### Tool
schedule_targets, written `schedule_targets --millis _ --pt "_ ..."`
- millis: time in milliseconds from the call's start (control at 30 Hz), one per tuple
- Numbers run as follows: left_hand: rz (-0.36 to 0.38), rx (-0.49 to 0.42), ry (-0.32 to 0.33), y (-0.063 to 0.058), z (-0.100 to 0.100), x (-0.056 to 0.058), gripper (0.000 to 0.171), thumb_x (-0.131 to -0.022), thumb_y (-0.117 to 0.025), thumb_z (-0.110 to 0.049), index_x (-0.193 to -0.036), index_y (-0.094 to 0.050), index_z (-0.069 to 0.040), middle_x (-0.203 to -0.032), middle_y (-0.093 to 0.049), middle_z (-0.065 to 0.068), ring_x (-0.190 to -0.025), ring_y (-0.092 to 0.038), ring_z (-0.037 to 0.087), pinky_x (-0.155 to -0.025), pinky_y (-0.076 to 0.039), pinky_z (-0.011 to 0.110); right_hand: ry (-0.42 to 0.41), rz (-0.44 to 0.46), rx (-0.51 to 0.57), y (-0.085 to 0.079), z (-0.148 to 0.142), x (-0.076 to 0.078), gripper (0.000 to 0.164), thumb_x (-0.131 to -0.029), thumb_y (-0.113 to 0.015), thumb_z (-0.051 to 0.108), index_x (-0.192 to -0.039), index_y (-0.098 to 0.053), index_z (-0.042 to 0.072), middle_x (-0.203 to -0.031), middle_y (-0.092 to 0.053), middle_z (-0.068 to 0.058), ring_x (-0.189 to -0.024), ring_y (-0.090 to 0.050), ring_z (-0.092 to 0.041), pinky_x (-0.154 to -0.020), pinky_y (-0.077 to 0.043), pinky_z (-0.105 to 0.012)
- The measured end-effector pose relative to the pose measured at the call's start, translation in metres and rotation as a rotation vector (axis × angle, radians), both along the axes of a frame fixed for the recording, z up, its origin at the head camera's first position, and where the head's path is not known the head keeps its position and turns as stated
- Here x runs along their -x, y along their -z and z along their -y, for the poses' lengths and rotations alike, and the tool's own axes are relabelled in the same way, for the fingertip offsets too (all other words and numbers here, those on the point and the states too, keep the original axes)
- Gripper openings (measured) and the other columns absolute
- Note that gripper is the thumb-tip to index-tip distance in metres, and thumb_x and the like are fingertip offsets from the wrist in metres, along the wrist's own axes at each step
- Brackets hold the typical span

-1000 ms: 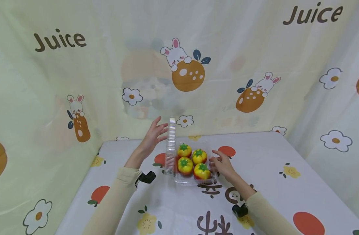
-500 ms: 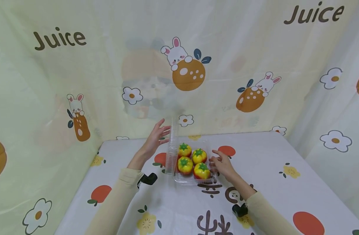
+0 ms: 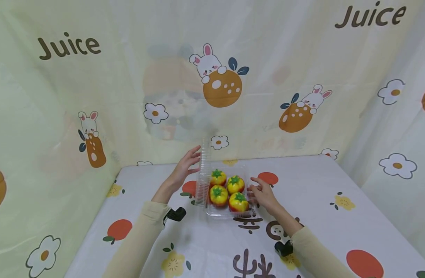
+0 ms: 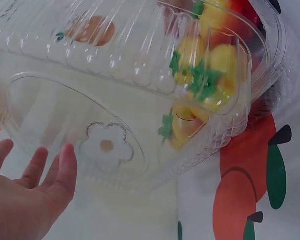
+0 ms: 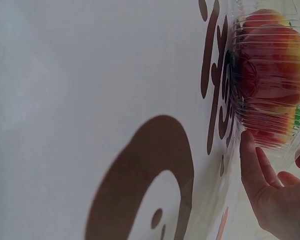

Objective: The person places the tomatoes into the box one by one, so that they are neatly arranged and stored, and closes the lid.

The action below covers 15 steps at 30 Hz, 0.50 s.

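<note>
A clear plastic clamshell box [image 3: 217,214] lies on the table in the head view, its ribbed lid [image 3: 203,173] raised upright along the left side. Inside sit several red-and-yellow fruits [image 3: 218,195] with green leafy tops. My left hand [image 3: 182,168] is at the outer face of the lid, fingertips right at the plastic. In the left wrist view, the fingers of that hand [image 4: 37,192] are spread and gently bent beside the lid. My right hand [image 3: 264,196] touches the box's right side. The right wrist view shows its fingers [image 5: 250,167] extended along the ribbed wall, thumb near the rim.
A white tablecloth [image 3: 313,204] printed with fruit, flowers and brown drawings covers the table. Behind it hangs a cream curtain [image 3: 261,116] with rabbit prints, and more curtain [image 3: 400,127] closes in the right side. Dark wrist cameras [image 3: 284,248] sit at both cuffs.
The lid has tipped slightly to the right, toward the fruits. My left hand has followed it rightward, its upper fingers lowering a little. The right hand and the box have stayed in place.
</note>
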<state>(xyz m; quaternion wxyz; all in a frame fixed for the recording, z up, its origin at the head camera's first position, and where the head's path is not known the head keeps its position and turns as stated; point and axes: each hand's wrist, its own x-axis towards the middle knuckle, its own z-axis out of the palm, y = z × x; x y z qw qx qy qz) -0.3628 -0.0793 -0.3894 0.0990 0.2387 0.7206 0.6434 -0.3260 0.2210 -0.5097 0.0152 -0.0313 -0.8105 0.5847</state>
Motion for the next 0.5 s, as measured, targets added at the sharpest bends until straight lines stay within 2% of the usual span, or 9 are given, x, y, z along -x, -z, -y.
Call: schedule_targets --millis 333,500 --pt "0.004 0.009 0.019 0.0045 -0.0003 -0.0006 0.058 -0.105 -0.036 -0.025 -0.159 -0.018 -0.015 -0.156 -0.023 0.021 -0.143 -0.024 0.035 -0.109 -0.031 0.058 -0.001 -0.004 -0.005 -0.0002 -0.0003 -0.0006 0.047 -0.104 -0.045 0.012 -0.148 -0.037 0.000 -0.117 -0.063 -0.029 -0.094 -0.068 -0.034 -0.073 -0.058 -0.036" --pt "0.003 0.067 0.044 0.0094 -0.0010 -0.0015 0.060 -0.105 -0.038 -0.028 -0.159 -0.015 -0.016 -0.158 -0.020 0.019 -0.144 -0.023 0.037 -0.110 -0.030 0.057 0.008 0.007 -0.007 0.0000 0.0008 -0.0015 0.047 -0.104 -0.047 0.013 -0.148 -0.038 0.001 -0.116 -0.063 -0.028 -0.094 -0.068 -0.034 -0.072 -0.058 -0.036"
